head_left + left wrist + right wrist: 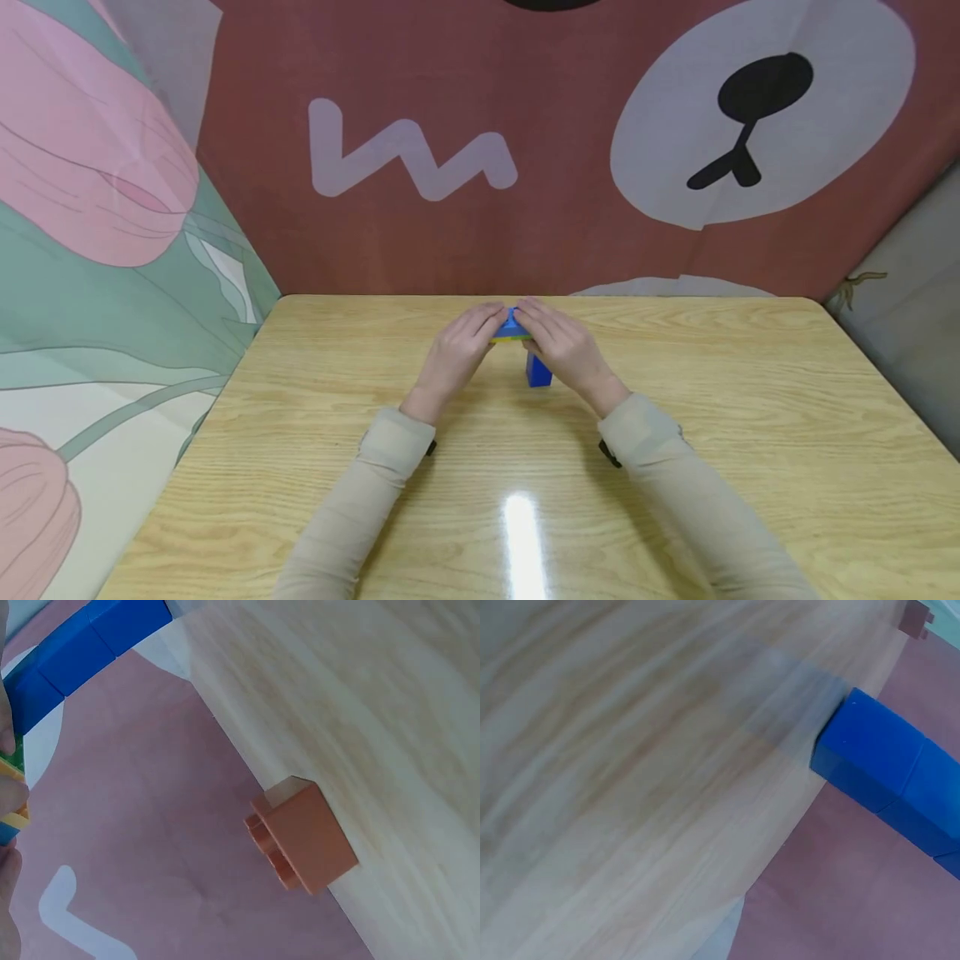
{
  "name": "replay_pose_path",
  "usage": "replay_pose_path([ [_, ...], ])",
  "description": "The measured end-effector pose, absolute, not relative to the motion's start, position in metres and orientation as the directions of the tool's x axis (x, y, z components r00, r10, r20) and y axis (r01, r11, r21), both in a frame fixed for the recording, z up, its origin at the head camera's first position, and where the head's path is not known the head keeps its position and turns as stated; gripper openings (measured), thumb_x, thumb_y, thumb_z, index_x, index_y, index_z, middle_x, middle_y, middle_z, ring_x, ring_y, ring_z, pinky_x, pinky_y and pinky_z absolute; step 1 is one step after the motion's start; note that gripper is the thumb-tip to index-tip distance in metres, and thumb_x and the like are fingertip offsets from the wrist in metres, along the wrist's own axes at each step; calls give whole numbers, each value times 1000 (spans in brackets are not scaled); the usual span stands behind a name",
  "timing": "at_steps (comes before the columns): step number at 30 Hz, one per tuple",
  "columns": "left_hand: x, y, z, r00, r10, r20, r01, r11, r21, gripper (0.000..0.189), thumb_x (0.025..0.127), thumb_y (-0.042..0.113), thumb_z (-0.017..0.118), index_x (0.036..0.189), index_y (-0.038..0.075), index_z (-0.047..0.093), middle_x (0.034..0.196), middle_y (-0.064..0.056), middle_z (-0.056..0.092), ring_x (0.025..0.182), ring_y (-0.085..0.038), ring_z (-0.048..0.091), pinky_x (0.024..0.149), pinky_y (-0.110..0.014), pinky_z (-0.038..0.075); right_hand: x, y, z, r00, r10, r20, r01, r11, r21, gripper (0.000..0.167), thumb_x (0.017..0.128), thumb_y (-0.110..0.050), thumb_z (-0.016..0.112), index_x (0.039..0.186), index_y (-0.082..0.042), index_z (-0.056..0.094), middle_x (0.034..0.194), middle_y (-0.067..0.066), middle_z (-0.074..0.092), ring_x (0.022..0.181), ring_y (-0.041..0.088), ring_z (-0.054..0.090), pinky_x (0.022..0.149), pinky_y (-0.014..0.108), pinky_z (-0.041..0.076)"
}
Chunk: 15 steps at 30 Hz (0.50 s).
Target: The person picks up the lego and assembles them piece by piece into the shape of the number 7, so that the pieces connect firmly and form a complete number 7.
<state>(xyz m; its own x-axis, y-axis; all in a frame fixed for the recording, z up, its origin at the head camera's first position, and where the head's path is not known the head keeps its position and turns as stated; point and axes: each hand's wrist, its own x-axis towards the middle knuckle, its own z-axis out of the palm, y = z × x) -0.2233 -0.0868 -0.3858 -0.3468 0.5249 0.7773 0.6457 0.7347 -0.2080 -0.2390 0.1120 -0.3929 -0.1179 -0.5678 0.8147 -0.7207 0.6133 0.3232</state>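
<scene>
A column of blue toy building bricks (pixel 538 372) stands on the table; in both wrist views its blue bricks (pixel 79 652) (pixel 874 742) show stacked one on another. Over the column lies a layered brick piece (pixel 512 331), blue on top with thin yellow and green beneath. My left hand (pixel 457 346) grips this piece at its left end, fingers on top; the left wrist view catches fingertips against its yellow layer. From the other side my right hand (pixel 566 346) holds its right end. The right hand hides the column's upper part in the head view, and its fingers are outside the right wrist view.
An orange-brown building brick (pixel 311 836) stands on the table to the left of the blue column, hidden in the head view. The wooden table (pixel 300 500) ends at a printed cloth backdrop (pixel 420 242) just beyond the hands.
</scene>
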Motion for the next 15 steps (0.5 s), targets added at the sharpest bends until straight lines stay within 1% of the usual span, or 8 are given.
replay_pose_path([
  [2, -223, -87, -385, -352, 530, 772, 652, 730, -204, 49, 70, 5, 82, 115, 6, 64, 117, -8, 67, 107, -20, 65, 96, -26, 52, -239, 112, -392, -107, -566, 817, -728, 605, 323, 53, 63, -9, 86, 110, 4, 65, 108, 19, 70, 101, 31, 68, 82, 36, 58],
  [9, -223, -90, -385, -379, 552, 743, 675, 714, -186, 50, 73, 9, 82, 118, 5, 62, 119, -9, 64, 110, -21, 63, 97, -26, 52, -238, 112, -391, -104, -559, 822, -739, 597, 313, 52, 62, -9, 87, 109, 3, 67, 107, 18, 71, 100, 30, 69, 80, 36, 58],
  [13, -223, -92, -385, -366, 570, 736, 678, 705, -210, 50, 73, 11, 82, 119, 7, 63, 118, -10, 65, 109, -22, 64, 96, -27, 52, -238, 111, -392, -102, -552, 828, -738, 599, 309, 52, 60, -8, 88, 107, 3, 68, 106, 18, 72, 99, 30, 70, 79, 36, 58],
  [15, -223, -93, -385, -351, 574, 740, 680, 700, -220, 49, 73, 11, 82, 118, 8, 63, 117, -10, 65, 107, -22, 65, 94, -27, 53, -237, 112, -391, -118, -555, 824, -742, 601, 298, 52, 61, -8, 88, 108, 3, 68, 106, 17, 72, 99, 30, 69, 80, 36, 58],
])
